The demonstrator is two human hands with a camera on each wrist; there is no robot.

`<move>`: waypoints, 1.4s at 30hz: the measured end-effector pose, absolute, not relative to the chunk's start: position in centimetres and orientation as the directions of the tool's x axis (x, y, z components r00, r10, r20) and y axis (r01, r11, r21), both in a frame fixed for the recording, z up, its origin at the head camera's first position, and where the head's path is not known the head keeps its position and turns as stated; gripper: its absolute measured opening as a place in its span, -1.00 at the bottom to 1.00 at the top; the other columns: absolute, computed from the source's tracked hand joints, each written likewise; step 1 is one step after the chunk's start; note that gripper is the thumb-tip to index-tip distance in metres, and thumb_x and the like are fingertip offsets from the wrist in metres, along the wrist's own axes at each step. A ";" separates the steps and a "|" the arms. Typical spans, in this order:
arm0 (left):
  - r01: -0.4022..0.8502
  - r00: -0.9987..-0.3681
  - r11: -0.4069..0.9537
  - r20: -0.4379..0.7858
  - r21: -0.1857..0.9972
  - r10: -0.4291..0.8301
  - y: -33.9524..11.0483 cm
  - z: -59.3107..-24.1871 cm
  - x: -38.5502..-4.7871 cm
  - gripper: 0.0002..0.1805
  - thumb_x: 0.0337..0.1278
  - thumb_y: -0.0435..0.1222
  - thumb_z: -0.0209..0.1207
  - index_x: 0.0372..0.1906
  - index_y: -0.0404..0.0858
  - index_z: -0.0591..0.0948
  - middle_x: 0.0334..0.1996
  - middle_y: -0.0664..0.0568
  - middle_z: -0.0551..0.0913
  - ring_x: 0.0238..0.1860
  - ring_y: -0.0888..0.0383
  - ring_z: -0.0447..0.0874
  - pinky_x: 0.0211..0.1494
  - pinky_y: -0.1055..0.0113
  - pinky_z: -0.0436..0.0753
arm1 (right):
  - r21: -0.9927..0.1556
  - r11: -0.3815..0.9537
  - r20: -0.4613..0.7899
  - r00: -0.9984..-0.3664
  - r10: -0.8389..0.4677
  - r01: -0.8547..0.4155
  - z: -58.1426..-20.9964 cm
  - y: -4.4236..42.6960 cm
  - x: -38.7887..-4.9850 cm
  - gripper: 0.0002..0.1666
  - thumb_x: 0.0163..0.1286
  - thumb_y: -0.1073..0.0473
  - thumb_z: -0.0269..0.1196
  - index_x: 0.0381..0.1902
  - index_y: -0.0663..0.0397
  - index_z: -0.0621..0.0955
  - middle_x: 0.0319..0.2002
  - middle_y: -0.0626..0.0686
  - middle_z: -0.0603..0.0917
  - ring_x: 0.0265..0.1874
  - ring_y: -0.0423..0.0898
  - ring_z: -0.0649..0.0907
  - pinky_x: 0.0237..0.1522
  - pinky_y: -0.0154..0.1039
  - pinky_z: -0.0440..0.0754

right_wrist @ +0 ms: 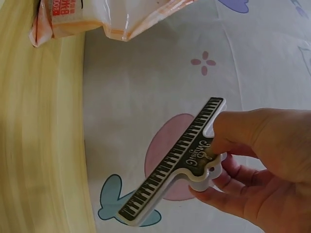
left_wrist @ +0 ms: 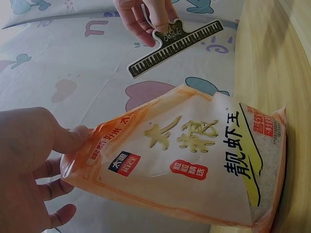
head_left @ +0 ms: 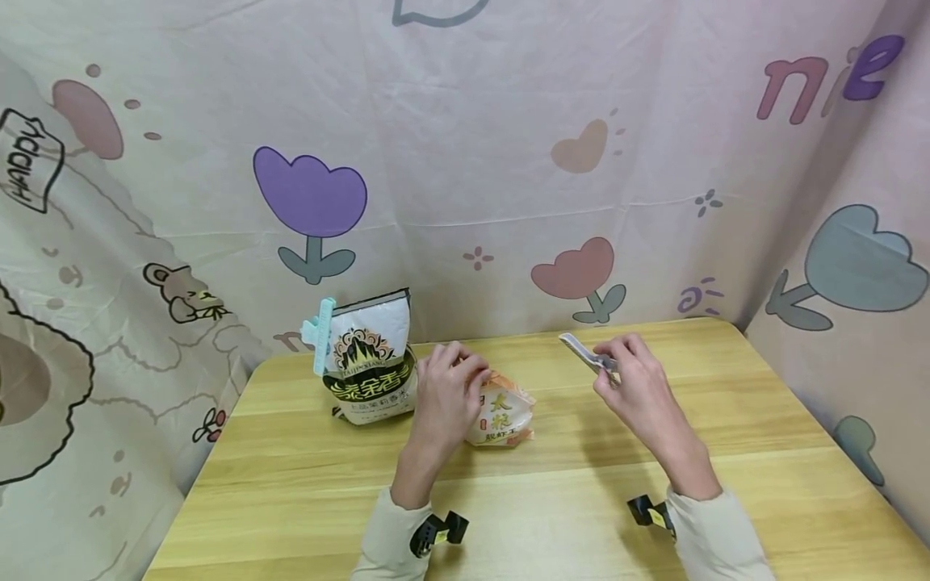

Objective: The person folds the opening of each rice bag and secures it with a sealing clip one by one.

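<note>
An orange-and-white rice bag point(left_wrist: 194, 160) stands on the table, its top edge pinched by my left hand point(head_left: 448, 395). In the left wrist view the thumb lies over the front of that edge, with the other fingers behind it. My right hand point(head_left: 639, 395) pinches a bag clip point(right_wrist: 170, 160) with a black-and-white piano-key pattern and the word "Music". The clip is in the air to the right of the bag, apart from it. A second rice bag point(head_left: 370, 387), white and black, stands left of my left hand with a light-blue clip point(head_left: 324, 337) along its side.
The wooden table point(head_left: 291, 484) runs back to a cloth backdrop point(head_left: 465, 161) printed with flowers and letters. More cloth point(head_left: 87, 323) hangs along the left side. A small black camera point(head_left: 436, 532) is strapped at my left wrist.
</note>
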State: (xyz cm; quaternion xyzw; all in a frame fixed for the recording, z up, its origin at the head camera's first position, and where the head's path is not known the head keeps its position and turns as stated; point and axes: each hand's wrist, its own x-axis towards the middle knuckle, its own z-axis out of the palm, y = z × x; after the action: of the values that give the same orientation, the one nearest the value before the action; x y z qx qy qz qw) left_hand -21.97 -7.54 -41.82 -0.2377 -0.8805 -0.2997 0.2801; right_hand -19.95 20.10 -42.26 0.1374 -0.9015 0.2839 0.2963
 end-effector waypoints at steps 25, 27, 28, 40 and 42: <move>0.592 -0.718 0.708 0.651 0.384 0.246 -7.5 -42.1 -21.9 -0.97 0.20 -0.31 0.40 -0.27 -0.17 0.78 -0.23 0.09 0.63 -0.09 0.05 0.52 0.01 0.05 0.39 | -0.388 0.790 0.678 -0.727 -0.106 -0.476 -42.8 19.4 -20.2 -0.61 0.07 0.62 0.31 -0.12 0.28 0.63 -0.17 0.12 0.54 -0.25 0.01 0.68 -0.32 -0.09 0.68; 0.593 -0.718 0.707 0.651 0.385 0.248 -7.6 -42.0 -21.9 -0.96 0.22 -0.30 0.40 -0.27 -0.17 0.78 -0.22 0.08 0.63 -0.09 0.05 0.52 0.01 0.06 0.38 | -0.378 0.789 0.684 -0.721 -0.115 -0.485 -42.8 19.2 -20.3 -0.61 0.07 0.61 0.31 -0.12 0.26 0.64 -0.17 0.12 0.53 -0.27 0.00 0.65 -0.31 -0.09 0.68; 0.594 -0.717 0.707 0.652 0.383 0.249 -7.6 -41.9 -21.9 -0.96 0.23 -0.30 0.39 -0.27 -0.17 0.78 -0.22 0.08 0.63 -0.09 0.05 0.52 0.01 0.06 0.38 | -0.375 0.788 0.686 -0.718 -0.118 -0.488 -42.7 19.0 -20.3 -0.61 0.07 0.61 0.31 -0.12 0.25 0.64 -0.16 0.12 0.53 -0.27 0.00 0.64 -0.31 -0.09 0.68; 0.594 -0.720 0.704 0.648 0.389 0.249 -7.6 -41.6 -21.9 -0.97 0.23 -0.30 0.39 -0.29 -0.18 0.77 -0.22 0.08 0.63 -0.09 0.04 0.53 0.03 0.02 0.40 | -0.424 0.724 0.698 -0.705 -0.121 -0.544 -42.8 17.9 -20.2 -0.60 0.02 0.64 0.32 -0.15 0.32 0.61 -0.18 0.12 0.61 -0.20 0.06 0.73 -0.19 -0.06 0.74; 0.581 -0.726 0.718 0.643 0.383 0.244 -7.7 -41.5 -21.8 -0.96 0.21 -0.29 0.40 -0.29 -0.17 0.78 -0.22 0.08 0.62 -0.09 0.04 0.53 0.06 0.00 0.43 | -0.434 0.714 0.696 -0.708 -0.121 -0.549 -42.8 17.8 -20.2 -0.60 0.02 0.64 0.33 -0.16 0.30 0.61 -0.19 0.12 0.62 -0.20 0.05 0.73 -0.19 -0.06 0.75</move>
State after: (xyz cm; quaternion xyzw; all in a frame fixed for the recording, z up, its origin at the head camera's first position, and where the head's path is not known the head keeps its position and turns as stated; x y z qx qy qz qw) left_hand -21.80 -7.65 -41.53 -0.2337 -0.8814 -0.2935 0.2870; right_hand -20.20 17.79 -42.80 0.1938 -0.8652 0.3248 0.3294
